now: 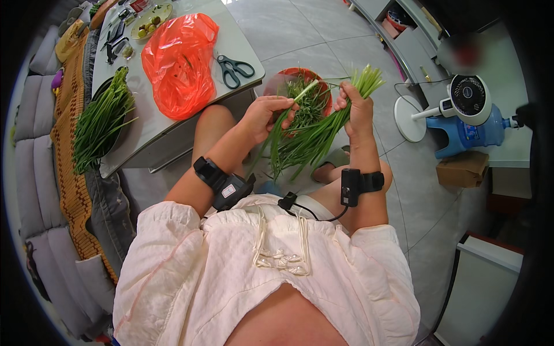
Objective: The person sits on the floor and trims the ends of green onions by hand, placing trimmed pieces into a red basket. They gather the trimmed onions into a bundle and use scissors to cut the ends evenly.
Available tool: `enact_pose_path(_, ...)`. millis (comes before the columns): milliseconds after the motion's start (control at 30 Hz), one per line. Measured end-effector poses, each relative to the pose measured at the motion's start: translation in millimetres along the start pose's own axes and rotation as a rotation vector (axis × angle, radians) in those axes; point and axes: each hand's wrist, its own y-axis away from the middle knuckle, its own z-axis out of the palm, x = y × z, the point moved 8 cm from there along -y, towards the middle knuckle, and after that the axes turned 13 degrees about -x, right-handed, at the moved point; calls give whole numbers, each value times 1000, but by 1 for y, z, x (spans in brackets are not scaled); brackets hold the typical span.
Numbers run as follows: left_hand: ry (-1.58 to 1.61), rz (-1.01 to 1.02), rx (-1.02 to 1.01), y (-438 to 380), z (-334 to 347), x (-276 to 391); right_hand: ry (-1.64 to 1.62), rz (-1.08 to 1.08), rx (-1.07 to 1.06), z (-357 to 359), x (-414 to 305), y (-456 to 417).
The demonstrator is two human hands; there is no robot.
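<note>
My right hand grips a thick bunch of green chives, its pale stem ends pointing up and the leaves hanging to the lower left. Between the thumb and fingers of my left hand is a small chive stalk with a whitish end. Below both hands, an orange-red bin on the floor holds green trimmings. On the table to the left, more chives lie across a dark bowl. A crumpled red plastic bag rests near the table's edge.
Dark-handled scissors lie at the corner of the table. Behind the bag is a plate of small round fruits. At right stand a white fan, a blue water bottle and a cardboard box. A grey sofa runs along the left.
</note>
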Motion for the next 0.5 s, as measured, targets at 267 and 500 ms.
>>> enact_pose_path(267, 98, -56, 16, -5, -9, -11, 499, 161, 146, -33, 23, -12)
enact_pose_path(500, -162, 4, 50, -19, -13, -11, 636, 173, 99, -22, 31, -13)
